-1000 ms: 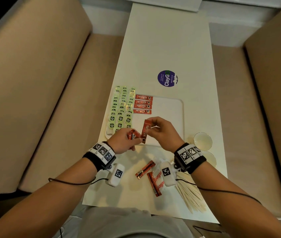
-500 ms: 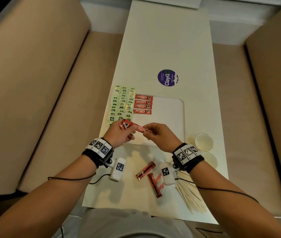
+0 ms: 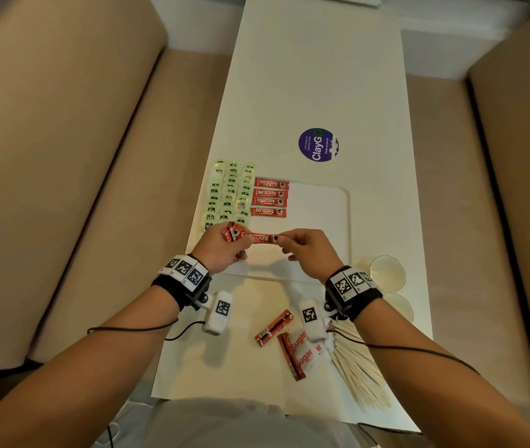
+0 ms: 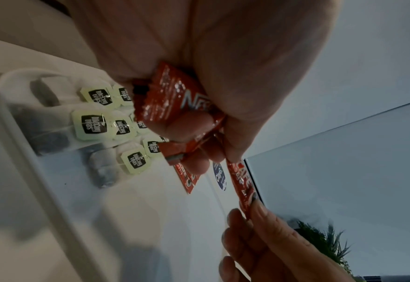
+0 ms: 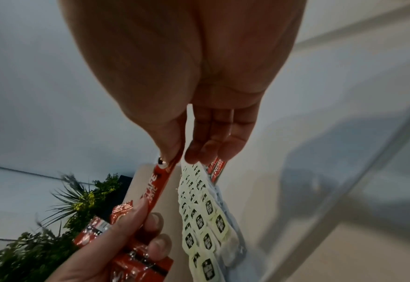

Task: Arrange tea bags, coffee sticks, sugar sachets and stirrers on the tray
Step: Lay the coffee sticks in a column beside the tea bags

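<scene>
A white tray (image 3: 338, 195) lies mid-table. Green-tagged tea bags (image 3: 229, 195) fill its left side in rows, with several red coffee sticks (image 3: 270, 197) stacked beside them. Over the tray's near part, one red coffee stick (image 3: 259, 238) is stretched level between both hands. My left hand (image 3: 224, 245) pinches its left end and also clutches a bunch of spare coffee sticks (image 4: 172, 99). My right hand (image 3: 302, 248) pinches the stick's right end (image 5: 161, 172) between thumb and fingertips.
On the table nearer me lie two loose coffee sticks (image 3: 273, 328), white sugar sachets (image 3: 305, 349) and a fan of wooden stirrers (image 3: 360, 373). Two clear round lids (image 3: 388, 273) sit right of the tray. A purple round sticker (image 3: 318, 144) is beyond it. Sofas flank the table.
The stick, held upright in the right hand a second ago, has been turned level and both hands have carried it forward over the tray toward the stacked coffee sticks.
</scene>
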The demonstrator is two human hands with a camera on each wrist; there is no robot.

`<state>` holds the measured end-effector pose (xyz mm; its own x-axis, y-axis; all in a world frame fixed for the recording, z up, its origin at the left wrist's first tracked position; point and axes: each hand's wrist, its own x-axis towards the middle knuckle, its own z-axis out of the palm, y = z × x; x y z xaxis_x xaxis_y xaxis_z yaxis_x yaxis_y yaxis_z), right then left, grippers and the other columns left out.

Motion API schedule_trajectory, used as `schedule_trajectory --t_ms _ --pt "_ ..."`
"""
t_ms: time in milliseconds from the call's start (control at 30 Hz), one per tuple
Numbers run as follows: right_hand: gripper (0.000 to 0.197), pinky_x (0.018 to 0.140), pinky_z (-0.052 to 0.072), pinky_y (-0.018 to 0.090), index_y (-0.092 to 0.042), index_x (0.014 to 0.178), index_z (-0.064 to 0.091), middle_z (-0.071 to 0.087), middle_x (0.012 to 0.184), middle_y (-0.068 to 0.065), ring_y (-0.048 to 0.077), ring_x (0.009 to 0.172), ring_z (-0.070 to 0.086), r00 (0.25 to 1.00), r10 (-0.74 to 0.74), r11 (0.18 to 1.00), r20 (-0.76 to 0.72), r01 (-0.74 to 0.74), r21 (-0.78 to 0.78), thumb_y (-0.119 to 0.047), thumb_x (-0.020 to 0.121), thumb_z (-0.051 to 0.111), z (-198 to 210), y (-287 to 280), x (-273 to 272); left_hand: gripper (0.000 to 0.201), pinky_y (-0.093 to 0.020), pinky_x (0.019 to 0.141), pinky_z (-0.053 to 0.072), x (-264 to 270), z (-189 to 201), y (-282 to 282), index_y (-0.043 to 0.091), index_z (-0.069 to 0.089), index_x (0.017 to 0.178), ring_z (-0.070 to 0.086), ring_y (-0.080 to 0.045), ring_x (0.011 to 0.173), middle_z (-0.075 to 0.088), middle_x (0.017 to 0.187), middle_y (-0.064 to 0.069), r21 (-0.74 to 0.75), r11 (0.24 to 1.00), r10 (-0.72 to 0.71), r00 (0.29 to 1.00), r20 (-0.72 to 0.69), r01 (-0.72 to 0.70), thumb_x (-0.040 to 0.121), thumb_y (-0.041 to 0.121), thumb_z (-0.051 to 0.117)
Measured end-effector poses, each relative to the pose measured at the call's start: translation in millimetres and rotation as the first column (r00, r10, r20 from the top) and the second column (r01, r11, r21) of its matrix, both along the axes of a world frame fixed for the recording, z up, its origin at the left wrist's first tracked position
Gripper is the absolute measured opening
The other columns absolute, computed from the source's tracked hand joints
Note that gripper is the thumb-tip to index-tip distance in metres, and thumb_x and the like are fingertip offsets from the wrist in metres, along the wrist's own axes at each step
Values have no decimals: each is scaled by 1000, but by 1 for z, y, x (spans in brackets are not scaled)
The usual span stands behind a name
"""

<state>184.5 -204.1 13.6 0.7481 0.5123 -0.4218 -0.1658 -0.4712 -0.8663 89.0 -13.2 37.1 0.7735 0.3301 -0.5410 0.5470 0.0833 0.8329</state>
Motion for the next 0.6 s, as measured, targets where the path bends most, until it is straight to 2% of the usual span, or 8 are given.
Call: schedule_trajectory --t_ms 133,233,367,433,533,600 --pt "11 73 57 29 -15 97 76 75 90 6 10 77 67 998 -64 998 -14 64 -21 -20 98 66 -11 8 13 4 -27 52 47 13 -16 3 11 65 93 60 -18 55 64 71 -6 3 1000 -8 1000 -14 9 94 14 68" --pt "15 71 56 29 -10 101 74 73 87 3 12 73 65 993 -119 992 -27 118 -36 -18 100 61 -19 10 27 10 -26 50 47 23 -24 9 12 64 101 61 -19 59 65 76 -5 35 998 -48 997 -52 50 95 20 67" --pt "17 74 57 33 -10 100 74 71 85 6 14 73 64 988 -154 985 -23 151 -88 -22 101 61 -31 15 45 18 -23 46 44 37 -27 17 14 63 111 62 -18 59 66 81 -2 80 993 -82 993 -85 89 95 23 65" --pt "17 75 56 34 -11 97 75 71 84 5 15 73 64 986 -165 979 -18 161 -122 -21 100 62 -37 16 53 18 -22 47 45 43 -28 20 15 64 112 63 -17 61 67 84 -2 86 992 -88 991 -100 97 95 22 65" --pt "22 69 51 27 -7 89 76 70 80 5 16 71 62 987 -163 959 0 159 -233 -19 99 61 -47 15 62 16 -21 49 47 47 -30 25 15 65 111 64 -18 61 66 85 -3 91 991 -84 990 -117 94 96 21 64" --pt "24 71 51 28 -8 88 78 72 80 8 17 72 61 991 -134 948 -6 126 -292 -20 99 61 -54 15 65 16 -23 51 47 48 -32 28 15 65 110 63 -16 57 66 84 -4 73 994 -66 990 -126 75 96 21 64"
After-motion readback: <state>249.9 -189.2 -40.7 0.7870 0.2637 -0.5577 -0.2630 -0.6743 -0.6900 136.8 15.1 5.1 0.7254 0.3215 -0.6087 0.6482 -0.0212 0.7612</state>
